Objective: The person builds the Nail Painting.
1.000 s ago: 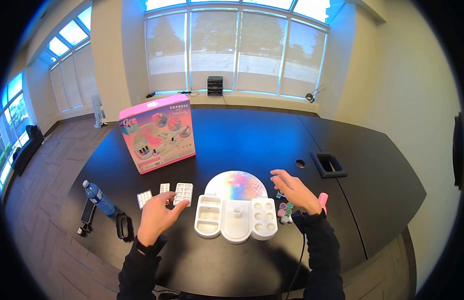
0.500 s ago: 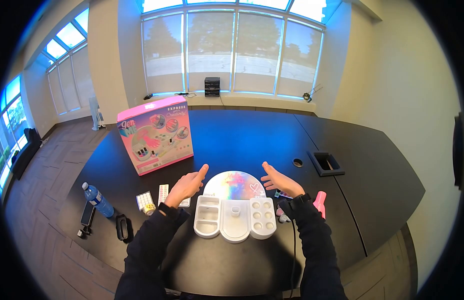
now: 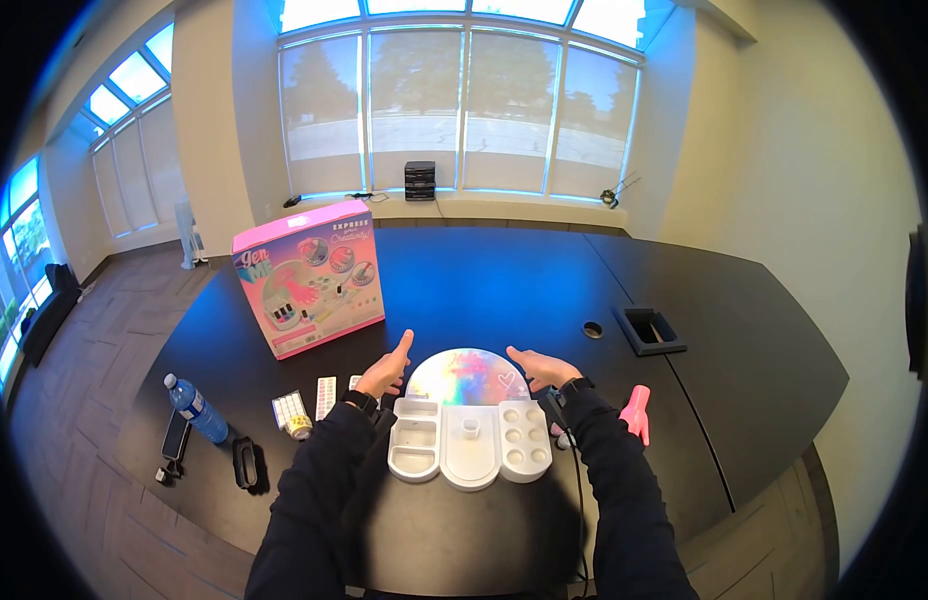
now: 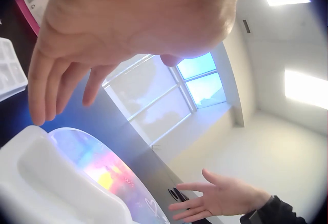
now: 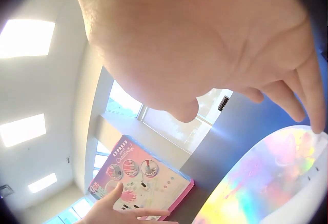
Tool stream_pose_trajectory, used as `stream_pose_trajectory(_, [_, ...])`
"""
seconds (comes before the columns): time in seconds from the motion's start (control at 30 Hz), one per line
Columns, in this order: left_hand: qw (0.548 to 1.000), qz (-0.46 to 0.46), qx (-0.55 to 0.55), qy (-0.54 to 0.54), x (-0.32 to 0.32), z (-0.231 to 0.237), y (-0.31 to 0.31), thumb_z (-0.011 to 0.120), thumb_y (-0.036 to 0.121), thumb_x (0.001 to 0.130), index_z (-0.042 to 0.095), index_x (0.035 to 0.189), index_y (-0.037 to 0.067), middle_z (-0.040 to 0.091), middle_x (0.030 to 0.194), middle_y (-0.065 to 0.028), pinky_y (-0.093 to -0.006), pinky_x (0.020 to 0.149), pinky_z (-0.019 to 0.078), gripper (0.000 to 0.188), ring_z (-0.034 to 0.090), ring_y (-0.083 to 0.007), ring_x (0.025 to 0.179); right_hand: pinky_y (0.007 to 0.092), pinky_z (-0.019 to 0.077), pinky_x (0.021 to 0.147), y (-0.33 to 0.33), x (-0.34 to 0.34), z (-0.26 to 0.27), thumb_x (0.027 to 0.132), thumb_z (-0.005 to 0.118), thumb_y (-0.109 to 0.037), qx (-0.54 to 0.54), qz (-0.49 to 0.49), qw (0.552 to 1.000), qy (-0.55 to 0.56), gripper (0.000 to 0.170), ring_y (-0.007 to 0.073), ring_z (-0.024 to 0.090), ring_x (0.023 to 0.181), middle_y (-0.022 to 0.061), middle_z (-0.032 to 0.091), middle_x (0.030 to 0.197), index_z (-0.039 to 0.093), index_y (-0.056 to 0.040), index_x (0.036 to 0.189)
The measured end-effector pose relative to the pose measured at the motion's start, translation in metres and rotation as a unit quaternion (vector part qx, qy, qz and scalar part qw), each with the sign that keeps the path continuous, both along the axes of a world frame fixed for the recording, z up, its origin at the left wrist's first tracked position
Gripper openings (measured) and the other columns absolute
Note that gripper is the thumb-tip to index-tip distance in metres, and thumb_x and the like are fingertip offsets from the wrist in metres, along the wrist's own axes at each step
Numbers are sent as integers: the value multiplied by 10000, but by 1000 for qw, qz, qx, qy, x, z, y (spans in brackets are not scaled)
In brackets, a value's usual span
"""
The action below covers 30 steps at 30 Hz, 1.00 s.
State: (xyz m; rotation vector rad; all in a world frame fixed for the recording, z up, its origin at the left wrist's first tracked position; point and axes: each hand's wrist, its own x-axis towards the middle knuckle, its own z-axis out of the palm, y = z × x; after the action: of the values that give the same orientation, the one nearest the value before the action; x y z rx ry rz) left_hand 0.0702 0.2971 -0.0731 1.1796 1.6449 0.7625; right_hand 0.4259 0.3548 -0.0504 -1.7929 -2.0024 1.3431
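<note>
A white nail-craft station with compartments stands in front of me, a round rainbow-coloured panel at its back. My left hand is at the panel's left edge, fingers extended and thumb up. On the opposite side, my right hand mirrors it, palm facing inward. In the left wrist view, the left fingertips come right to the station's white rim. The right wrist view has the right fingertips at the panel's edge. Neither hand grips anything.
A pink box stands at the back left. Further left are a water bottle, a black case, small white trays and a yellow-sided jar. A pink hand model lies at right, near a square table opening.
My left hand has moved from above the small trays to the panel's left side. The right hand has come inward to the panel's right side, leaving the pink hand model in fuller view.
</note>
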Motion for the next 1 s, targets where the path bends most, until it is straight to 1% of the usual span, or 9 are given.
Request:
stream_pose_trajectory(0.07, [1000, 3, 0, -4, 3, -3, 1, 325, 1054, 892, 536, 1564, -76, 551, 1542, -391, -547, 1104, 557, 1331, 624, -468, 1372, 489, 555, 1131, 13, 2, -16, 1103, 321, -793, -5, -5, 1000, -5, 991, 416, 641, 1393, 326, 528, 1628, 376, -17, 1718])
stream_pose_trajectory(0.13, [1000, 7, 1, -9, 3, -7, 4, 332, 1054, 890, 525, 1573, -74, 536, 1557, -396, -556, 1114, 549, 1332, 613, -474, 1386, 468, 563, 1105, 30, 6, -35, 1071, 351, -827, -19, 14, 1000, -2, 1028, 406, 680, 1333, 206, 478, 1716, 394, -23, 1710])
stream_pose_trajectory(0.2, [999, -10, -23, -23, 1, -13, 8, 343, 1047, 895, 510, 1585, -67, 529, 1568, -399, -561, 1127, 537, 1322, 616, -475, 1391, 459, 571, 1080, 52, 8, -60, 1073, 354, -825, -28, 24, 999, -7, 1022, 388, 682, 1320, 201, 512, 1688, 410, -19, 1700])
stream_pose_trajectory(0.37, [999, -37, -25, -7, 3, -16, 11, 344, 1043, 899, 509, 1587, -59, 582, 1528, -385, -563, 1119, 536, 1310, 626, -474, 1385, 440, 590, 1000, 41, 0, -48, 1077, 367, -819, -24, 21, 999, -31, 1002, 334, 703, 1245, 185, 608, 1586, 477, -8, 1654])
stream_pose_trajectory(0.43, [998, -49, -24, -5, 5, -14, 10, 341, 1042, 901, 511, 1586, -57, 607, 1508, -375, -561, 1115, 538, 1306, 631, -470, 1381, 424, 596, 949, 37, -1, -45, 1093, 368, -793, 0, 12, 999, -43, 958, 311, 721, 1170, 171, 672, 1498, 538, -4, 1608])
stream_pose_trajectory(0.63, [998, -51, -33, 27, 7, -14, 15, 305, 993, 959, 530, 1572, -49, 684, 1440, -310, -552, 1110, 503, 1230, 669, -420, 1308, 426, 608, 934, 27, -5, -31, 1126, 349, -738, 14, 13, 1000, -23, 894, 319, 749, 1132, 168, 749, 1379, 649, 17, 1497])
stream_pose_trajectory(0.7, [997, -25, -49, 45, 4, -27, 27, 287, 959, 993, 551, 1557, -48, 715, 1399, -270, -536, 1080, 490, 1183, 683, -391, 1241, 435, 609, 936, 29, -5, -35, 1126, 358, -733, 17, 6, 1000, -19, 887, 323, 751, 1133, 174, 752, 1373, 659, 22, 1484])
stream_pose_trajectory(0.93, [999, 9, -24, 27, 6, -31, 30, 287, 875, 1060, 604, 1505, -60, 725, 1362, -240, -495, 994, 498, 1083, 683, -329, 1163, 472, 614, 939, 33, -3, -37, 1134, 415, -688, 57, -27, 998, 27, 841, 342, 753, 1144, 188, 760, 1352, 679, 48, 1445])
stream_pose_trajectory(1.0, [992, 84, 81, 42, 11, -34, 30, 297, 725, 1136, 739, 1192, -147, 763, 1196, -318, -498, 1024, 517, 979, 714, -427, 1219, 472, 601, 967, 31, -4, -29, 1133, 441, -671, 65, -34, 997, 32, 815, 343, 745, 1169, 186, 759, 1359, 683, 44, 1441])
